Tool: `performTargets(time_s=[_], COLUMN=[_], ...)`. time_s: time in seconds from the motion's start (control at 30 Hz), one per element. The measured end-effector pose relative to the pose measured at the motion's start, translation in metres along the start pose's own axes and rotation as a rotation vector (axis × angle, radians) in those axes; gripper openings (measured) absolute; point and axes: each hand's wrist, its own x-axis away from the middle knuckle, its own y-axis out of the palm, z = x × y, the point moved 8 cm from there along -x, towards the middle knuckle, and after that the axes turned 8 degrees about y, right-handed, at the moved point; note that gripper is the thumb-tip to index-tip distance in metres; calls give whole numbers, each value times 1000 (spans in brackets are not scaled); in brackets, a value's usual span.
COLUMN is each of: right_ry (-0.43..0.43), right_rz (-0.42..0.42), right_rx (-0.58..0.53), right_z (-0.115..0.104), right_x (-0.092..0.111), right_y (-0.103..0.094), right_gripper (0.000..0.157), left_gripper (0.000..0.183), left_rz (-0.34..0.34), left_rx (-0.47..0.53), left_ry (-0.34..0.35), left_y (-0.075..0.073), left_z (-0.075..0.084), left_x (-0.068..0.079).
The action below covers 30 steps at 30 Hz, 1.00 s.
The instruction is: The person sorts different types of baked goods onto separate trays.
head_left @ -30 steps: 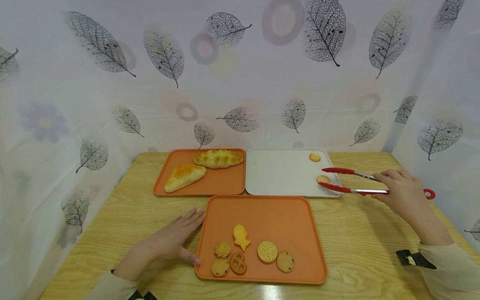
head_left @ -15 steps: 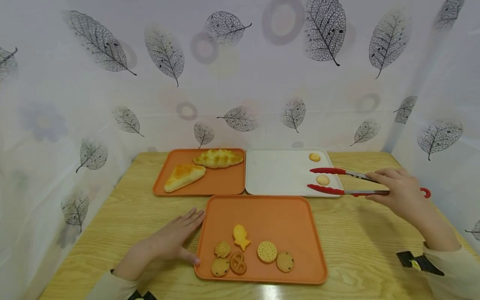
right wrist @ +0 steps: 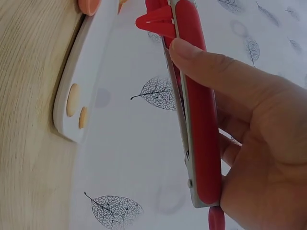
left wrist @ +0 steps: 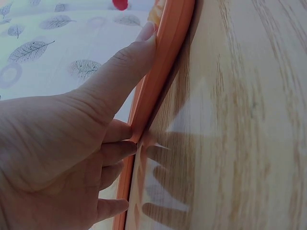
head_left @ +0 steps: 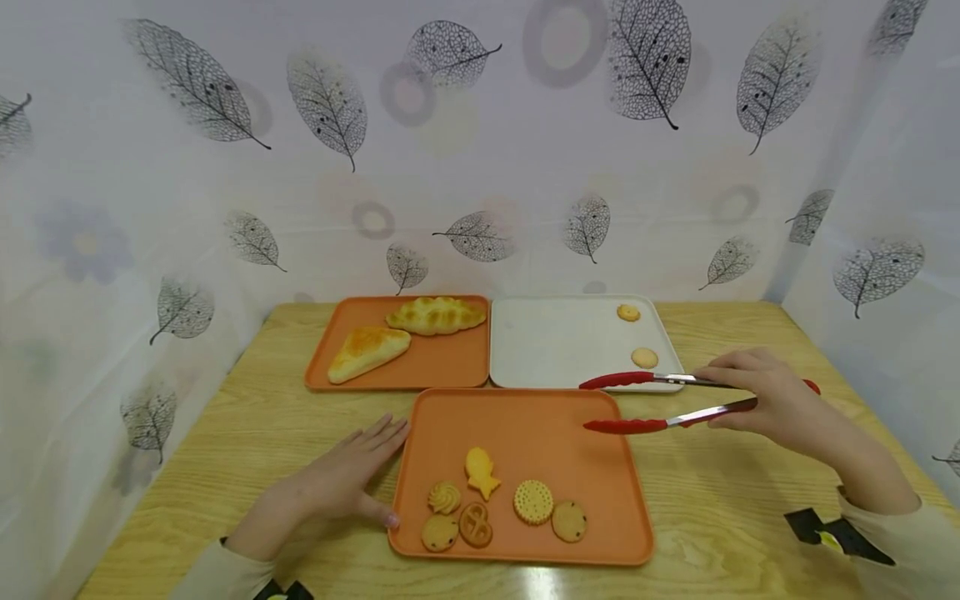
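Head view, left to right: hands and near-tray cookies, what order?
Left hand → left chip cookie → pretzel cookie → dotted round biscuit → right chip cookie → right hand. Skipped: swirl cookie, fish-shaped cookie; they overlap others left to right.

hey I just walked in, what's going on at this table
A person's right hand is holding red-tipped tongs, spread open with nothing between the tips, by the far right corner of the front orange tray. Their left hand is touching that tray's left edge. Six cookies lie on that tray, two smaller ones on the white tray behind it, and two breads on the back orange tray.
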Motion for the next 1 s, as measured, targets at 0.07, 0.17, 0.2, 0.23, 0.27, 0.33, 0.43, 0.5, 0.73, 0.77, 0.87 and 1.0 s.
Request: performTargets(time_s=[0.07, 0.17, 0.2, 0.23, 0.27, 0.33, 0.43, 0.5, 0.73, 0.77, 0.87, 1.0], right_ry=[-20, -56, -65, -70, -74, -81, -96, -117, -163, -167, -176, -183], right_rz=[-27, -67, -80, -96, -109, -138, -178, -201, -275, -285, -301, -307], right_rx=[-27, -60, -69, -80, -82, -88, -94, -106, -154, -161, -161, -131], right_z=[-4, -11, -13, -15, -17, -21, -29, -34, -49, -51, -55, -60], right_x=[0, 1, 2, 2, 2, 2, 2, 2, 3, 4, 4, 4], right_y=[2, 5, 6, 8, 9, 12, 17, 19, 28, 29, 31, 34], right_gripper=[67, 68, 67, 67, 66, 65, 64, 63, 56, 56, 55, 58], left_gripper=[119, 120, 120, 120, 120, 120, 120, 119, 119, 120, 120, 120], left_rz=[0, 0, 0, 1, 3, 5, 5, 4, 4, 5, 4, 2], left_rx=[0, 3, 3, 5, 6, 8, 11, 9, -2, -4, -8, -4], left_ry=[4, 3, 3, 1, 2, 1, 2, 3, 9, 11, 14, 18], left_y=[-1, -1, -1, -1, -1, -1, -2, -1, -1, -1, -1, -1], left_z=[0, 1, 1, 0, 0, 0, -1, -1, -3, -4, -4, -5], left_x=[0, -1, -1, -1, -1, -1, -1, -1, -2, -2, -3, -3])
